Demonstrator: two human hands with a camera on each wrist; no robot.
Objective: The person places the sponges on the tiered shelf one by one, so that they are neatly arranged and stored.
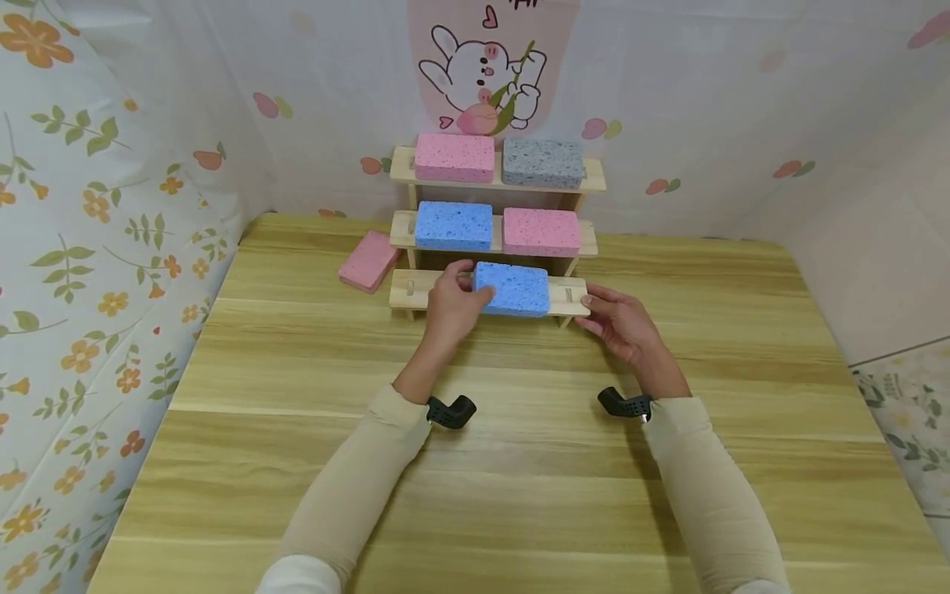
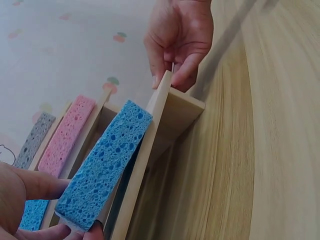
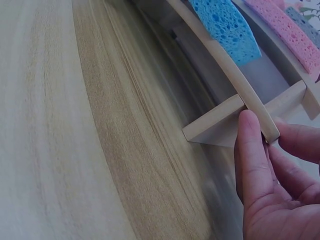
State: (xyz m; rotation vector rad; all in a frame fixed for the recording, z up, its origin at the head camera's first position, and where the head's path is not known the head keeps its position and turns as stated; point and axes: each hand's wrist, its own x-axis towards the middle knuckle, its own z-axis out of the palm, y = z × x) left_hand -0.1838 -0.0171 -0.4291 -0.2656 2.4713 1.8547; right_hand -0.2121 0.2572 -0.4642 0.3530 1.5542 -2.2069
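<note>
A three-step wooden shelf stands on the table against the back wall. My left hand pinches a blue sponge by its left end, over the lowest step. In the left wrist view the sponge looks tilted, with the thumb and fingers at its near end. At the right end of that same step, my right hand grips the board's tip between thumb and fingers. The right wrist view shows this grip close up, with a fingertip under the board.
On the middle step sit another blue sponge and a pink sponge. The top step bears a pink sponge and a grey sponge. One more pink sponge lies on the table, left of the shelf.
</note>
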